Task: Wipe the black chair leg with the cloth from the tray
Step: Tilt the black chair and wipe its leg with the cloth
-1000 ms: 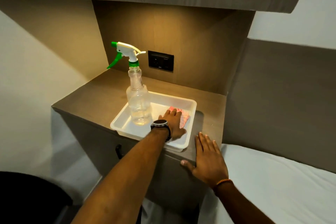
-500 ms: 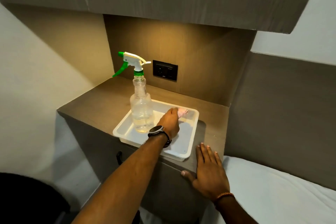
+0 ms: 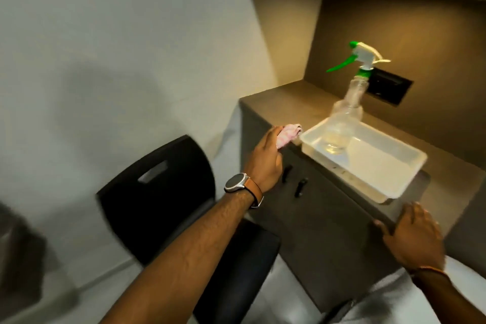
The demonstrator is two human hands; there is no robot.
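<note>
Two hands: left (image 3: 265, 160) fisted around cloth (image 3: 104, 135); right (image 3: 415, 239) flat, open on cabinet (image 3: 328, 231).

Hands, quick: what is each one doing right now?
Left hand: closed, holding the pink cloth, outside the tray.
Right hand: open, resting flat on the cabinet's edge, holding nothing.

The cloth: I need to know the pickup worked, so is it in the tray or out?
Out. The pink cloth is bunched in the left hand, left of the white tray, which holds only the spray bottle.
</note>
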